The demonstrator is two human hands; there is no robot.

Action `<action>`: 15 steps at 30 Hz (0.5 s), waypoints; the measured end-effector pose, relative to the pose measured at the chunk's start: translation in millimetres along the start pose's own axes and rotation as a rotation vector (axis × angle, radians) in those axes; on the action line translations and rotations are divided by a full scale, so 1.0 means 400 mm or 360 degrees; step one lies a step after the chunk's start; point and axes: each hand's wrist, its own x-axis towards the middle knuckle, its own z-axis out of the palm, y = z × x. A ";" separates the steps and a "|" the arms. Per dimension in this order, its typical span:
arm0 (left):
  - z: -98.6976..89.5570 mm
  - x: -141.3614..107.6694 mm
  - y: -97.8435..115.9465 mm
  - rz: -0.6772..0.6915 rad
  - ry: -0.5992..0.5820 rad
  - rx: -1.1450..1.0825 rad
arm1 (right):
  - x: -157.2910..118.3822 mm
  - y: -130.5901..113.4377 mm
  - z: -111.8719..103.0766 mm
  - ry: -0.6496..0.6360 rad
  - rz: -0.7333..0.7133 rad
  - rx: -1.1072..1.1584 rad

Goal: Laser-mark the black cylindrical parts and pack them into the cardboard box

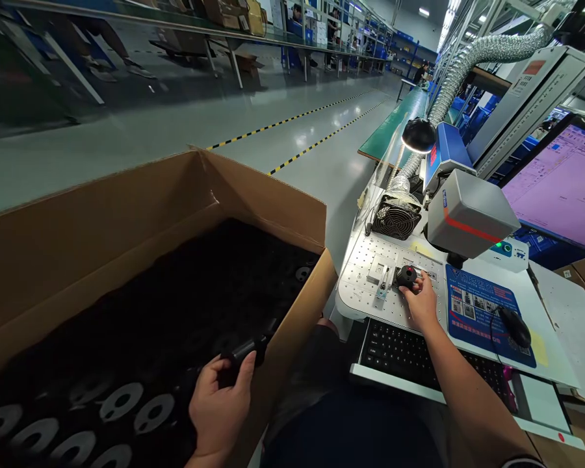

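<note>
My left hand (221, 403) is closed on a black cylindrical part (244, 351) above the open cardboard box (268, 214), near its right wall. Inside the box lie several dark parts with pale ring-shaped ends (121, 401). On the perforated metal plate (358, 276) of the bench, my right hand (422, 302) grips a black round part (407, 276) between thumb and fingers. A red light spot shows on top of that part. It sits beside a small metal fixture (383, 283), under the grey and red machine head (468, 214).
Behind the plate stand a black fan (396, 219) and a black lamp (419, 135). To the right are a blue mouse pad (482, 305), a mouse (515, 327) and a monitor (560, 182). A keyboard (400, 351) lies on a tray below the bench edge.
</note>
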 end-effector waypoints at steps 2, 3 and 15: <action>-0.001 0.001 0.005 -0.0004 0.0012 0.0017 | -0.001 0.001 -0.002 0.0006 0.0006 -0.0039; -0.001 0.001 0.007 -0.0007 0.0012 0.0026 | -0.002 -0.001 -0.003 0.0017 0.0013 -0.0050; 0.002 0.002 0.010 -0.0041 0.0017 0.0106 | 0.008 -0.017 0.008 -0.0034 0.0180 -0.0021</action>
